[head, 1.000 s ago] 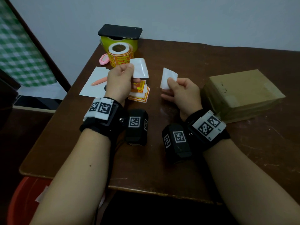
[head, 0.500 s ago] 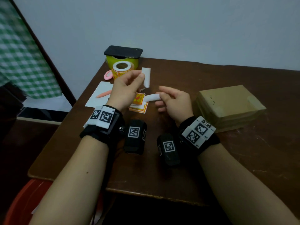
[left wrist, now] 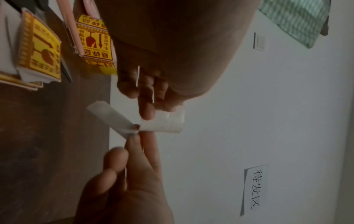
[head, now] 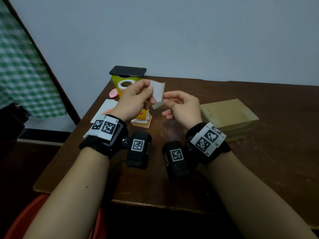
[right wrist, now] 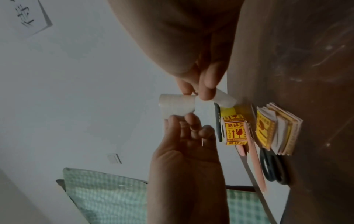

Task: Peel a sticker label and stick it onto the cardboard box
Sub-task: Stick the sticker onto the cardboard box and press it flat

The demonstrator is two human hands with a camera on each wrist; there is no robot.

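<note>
Above the table both my hands hold one white sticker label (head: 158, 94) with its backing. In the left wrist view it splits into two white flaps joined in a V: my left hand (left wrist: 147, 112) pinches one flap (left wrist: 164, 122), and my right hand (left wrist: 134, 141) pinches the other flap (left wrist: 107, 116) at the joint. I cannot tell which flap is the sticker. In the head view my left hand (head: 149, 91) and right hand (head: 168, 98) meet at the label. The brown cardboard box (head: 227, 114) lies flat to the right of my right hand, untouched.
A stack of yellow-red labels (head: 142, 119) lies under my hands. At the back left stand a label roll (head: 126, 85) against a yellow tub and a black phone (head: 127, 71) on top. White paper (head: 105, 107) and black scissors (right wrist: 273, 166) lie at the left.
My hands, which held two white pieces apart, have come together and risen. The pieces now meet between my fingertips. The view has tilted up.
</note>
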